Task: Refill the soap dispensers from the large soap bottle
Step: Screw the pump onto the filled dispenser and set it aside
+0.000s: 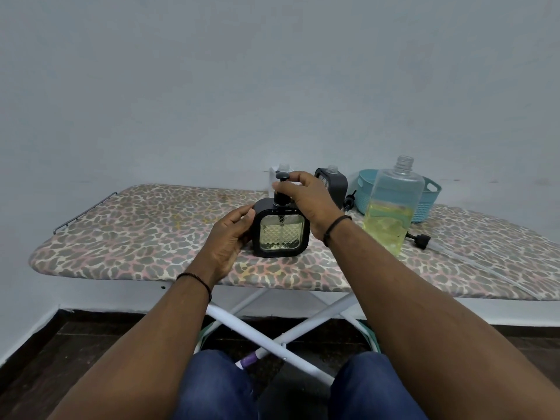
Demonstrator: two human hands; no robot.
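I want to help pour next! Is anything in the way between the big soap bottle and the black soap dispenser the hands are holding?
Only the right hand and its forearm. That hand grips the pump on the black dispenser, so it crosses the gap to the large soap bottle on the right. No other object stands between them on the ironing board. The left hand holds the far side.

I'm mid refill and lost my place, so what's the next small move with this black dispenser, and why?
Probably finish twisting the pump head tight: the right hand grips it on the black dispenser, which the left hand steadies and which already shows liquid. Then set it aside; the dispenser behind stands open.
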